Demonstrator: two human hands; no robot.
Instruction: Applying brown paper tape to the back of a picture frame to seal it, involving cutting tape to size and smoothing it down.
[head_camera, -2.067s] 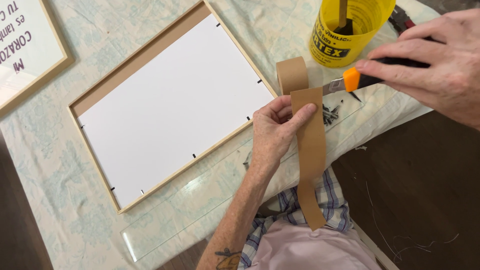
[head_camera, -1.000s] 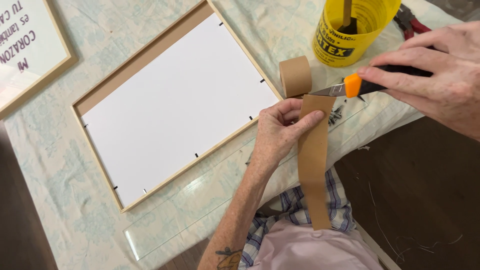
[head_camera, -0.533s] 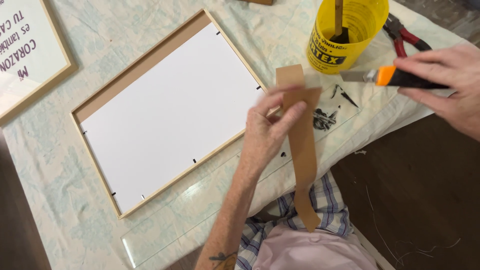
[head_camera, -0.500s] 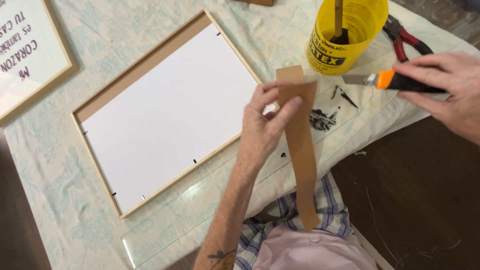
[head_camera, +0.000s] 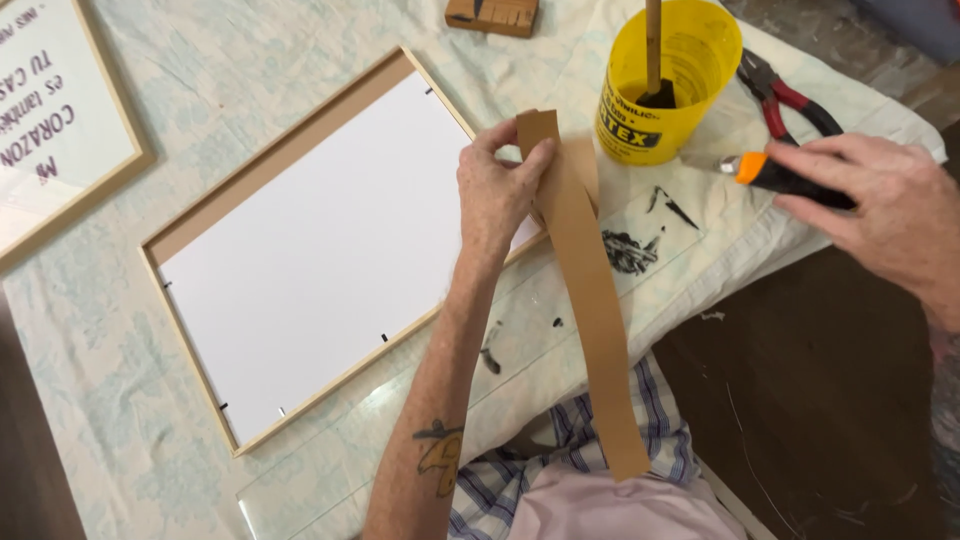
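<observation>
Right now my left hand (head_camera: 497, 190) pinches the top end of a long brown paper strip (head_camera: 590, 300), thumb and fingers closed on it just above the near corner of the picture frame (head_camera: 290, 150). From that grip the strip hangs down over the table edge toward my lap, its lower end lying against my checked shirt (head_camera: 590, 460). My right hand (head_camera: 880, 205) is off to the right, past the table edge, fingers wrapped around an orange and black utility knife (head_camera: 765, 170) whose blade end points left toward the yellow bucket (head_camera: 665, 100). Knife and strip are well apart.

Lying face down on the pale patterned tablecloth (head_camera: 200, 60), the frame has a white backing board (head_camera: 320, 250) set inside its light wooden border. A stick stands in the bucket, and red-handled pliers (head_camera: 785, 95) lie just behind it. A sheet of clear glass (head_camera: 400, 430) with dark smears lies along the near table edge, under my left forearm. Another framed print (head_camera: 60, 140) sits at the far left, and a small wooden block (head_camera: 492, 15) lies at the top.
</observation>
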